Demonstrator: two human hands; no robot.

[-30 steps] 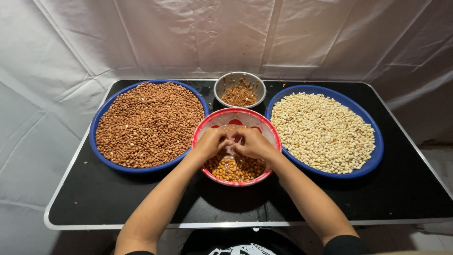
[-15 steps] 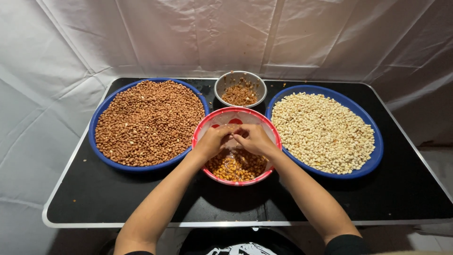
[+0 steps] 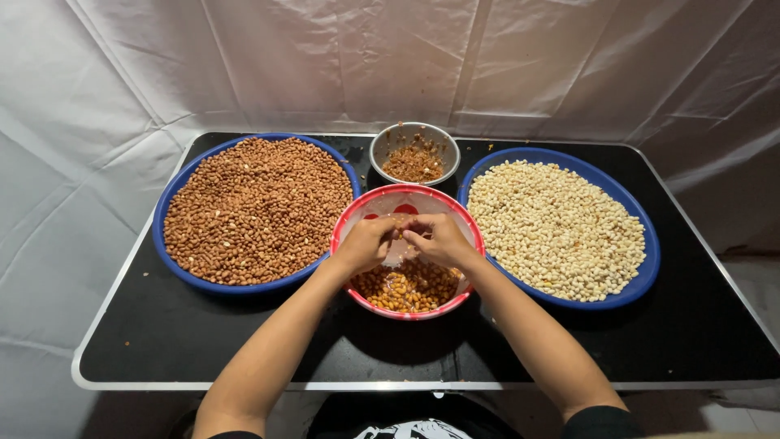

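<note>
A nut [image 3: 404, 233] is pinched between the left hand [image 3: 365, 243] and right hand [image 3: 437, 239] over the red bowl [image 3: 348, 219]. It is judged small, light and slippery, so it is best held by the fingertips.

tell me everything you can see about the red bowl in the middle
The red bowl is round, with a red rim and a pale, whitish inside that looks like plastic. It sits upright on the black table, at the front centre, between two large blue basins, its left rim overlapping the left one's edge. Its near half holds wet-looking tan peanuts; the far inside wall is bare. The left hand and right hand meet above it, fingertips pinched together.
</note>
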